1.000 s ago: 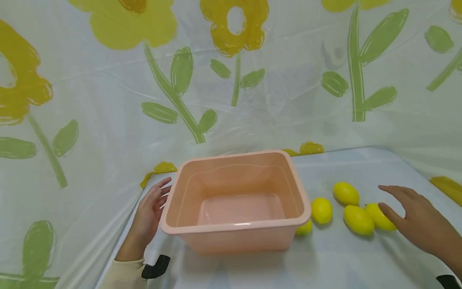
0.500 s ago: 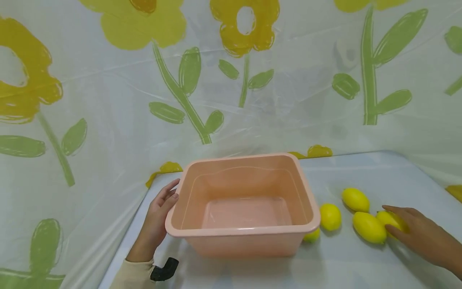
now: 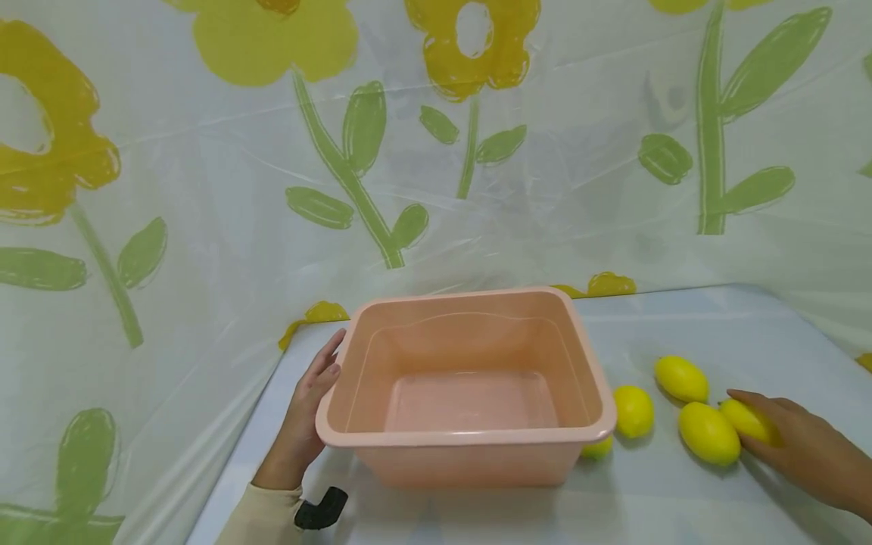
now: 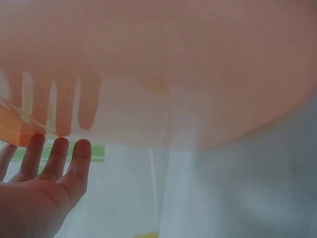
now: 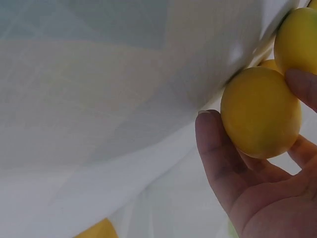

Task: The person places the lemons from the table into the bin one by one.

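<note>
Pink tub (image 3: pixel 470 443) blocks tabletop (image 3: pixel 681 325) centre; four lemons (image 3: pixel 708 433) crowd just right of it. Bare tabletop behind lemons & along near edge; tub interior open.

The left hand (image 4: pixel 34 198) is resting with straight fingers (image 4: pixel 79 158) against the glossy, translucent peach-pink plastic tub (image 4: pixel 188 64).

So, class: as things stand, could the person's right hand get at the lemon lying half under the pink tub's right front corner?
Probably yes. The right hand grips another lemon, so it is occupied, but only open tabletop lies between it and the small lemon tucked beside the pink tub.
</note>
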The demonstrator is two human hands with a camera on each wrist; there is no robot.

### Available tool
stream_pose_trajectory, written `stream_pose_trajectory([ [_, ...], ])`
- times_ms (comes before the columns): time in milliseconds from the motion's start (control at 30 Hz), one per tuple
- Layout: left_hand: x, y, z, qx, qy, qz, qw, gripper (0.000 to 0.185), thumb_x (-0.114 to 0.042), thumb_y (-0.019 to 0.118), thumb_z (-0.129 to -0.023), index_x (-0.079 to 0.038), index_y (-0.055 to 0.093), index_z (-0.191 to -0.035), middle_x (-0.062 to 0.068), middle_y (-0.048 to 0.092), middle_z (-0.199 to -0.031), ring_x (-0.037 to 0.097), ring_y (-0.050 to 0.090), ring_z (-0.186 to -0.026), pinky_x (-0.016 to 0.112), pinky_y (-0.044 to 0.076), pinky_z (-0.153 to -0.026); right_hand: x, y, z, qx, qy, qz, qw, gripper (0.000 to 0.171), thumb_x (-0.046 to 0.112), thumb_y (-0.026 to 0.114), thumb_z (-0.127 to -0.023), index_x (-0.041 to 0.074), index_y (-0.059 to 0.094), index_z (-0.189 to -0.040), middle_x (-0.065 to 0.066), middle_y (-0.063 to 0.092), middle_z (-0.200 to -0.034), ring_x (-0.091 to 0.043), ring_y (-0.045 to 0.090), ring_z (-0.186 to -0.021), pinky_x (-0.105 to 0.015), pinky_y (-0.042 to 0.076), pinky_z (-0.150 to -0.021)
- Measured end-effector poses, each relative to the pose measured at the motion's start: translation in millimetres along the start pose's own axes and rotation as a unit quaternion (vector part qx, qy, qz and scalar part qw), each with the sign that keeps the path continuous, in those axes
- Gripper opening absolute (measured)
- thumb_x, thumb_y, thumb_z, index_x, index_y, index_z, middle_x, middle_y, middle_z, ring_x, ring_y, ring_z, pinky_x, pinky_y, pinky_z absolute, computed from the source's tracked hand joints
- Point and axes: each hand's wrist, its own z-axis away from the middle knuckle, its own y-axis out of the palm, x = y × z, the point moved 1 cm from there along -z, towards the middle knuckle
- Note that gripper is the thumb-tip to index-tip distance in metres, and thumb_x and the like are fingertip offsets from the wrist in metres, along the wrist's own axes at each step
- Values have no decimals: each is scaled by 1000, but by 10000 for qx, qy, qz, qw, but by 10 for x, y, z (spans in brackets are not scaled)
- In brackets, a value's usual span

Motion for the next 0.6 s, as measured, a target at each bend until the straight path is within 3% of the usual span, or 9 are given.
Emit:
stream_pose_trajectory([
  [367, 11, 17, -17, -150, -27, -131, 9998, 57, -28, 39, -105, -24, 23, -160, 1, 39, -149, 10, 52, -128, 22, 52, -97, -38, -41, 90, -453, 57, 158, 9988, 72, 36, 75, -87, -10, 48, -135, -43, 52, -118, -55, 55, -98, -68, 48, -78],
  [600, 19, -9, -2, -117, -17, -160, 9998, 58, -28, 39, -105, -23, 22, -160, 2, 39, -147, 10, 52, -126, 22, 52, -95, 20, -113, 194, -960, -69, 89, 9953, 75, 38, 73, -89, -3, 42, -144, -43, 46, -122, -54, 54, -98, -69, 47, -78],
])
